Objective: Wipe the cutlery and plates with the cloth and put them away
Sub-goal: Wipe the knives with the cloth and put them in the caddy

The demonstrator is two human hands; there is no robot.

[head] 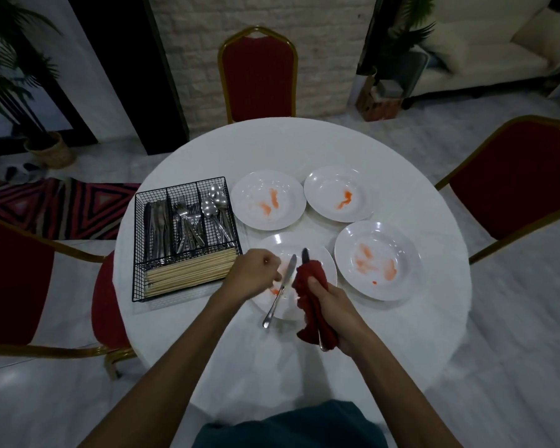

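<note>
r hand (pixel 332 299) fingers wrap tight round red cloth (pixel 311 276) w/ a utensil (pixel 305 253) inside, tip poking out above fingers. l hand (pixel 254 273) fingers curled just beside knife (pixel 277 299) on plate (pixel 272 241); can't tell if gripping. best to squeeze & draw cloth full length, tip incl.

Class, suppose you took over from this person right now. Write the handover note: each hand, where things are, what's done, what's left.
Left hand: curled beside the knife, which lies across the near plate; grip unclear.
Right hand: grips the red cloth wrapped round a utensil.
Wire caddy: holds knives, forks, spoons and chopsticks.
Done: no plates; the near plate and three other plates all show orange smears.
Left: finish the utensil, wipe the knife, put both in the caddy, then wipe the plates.
</note>
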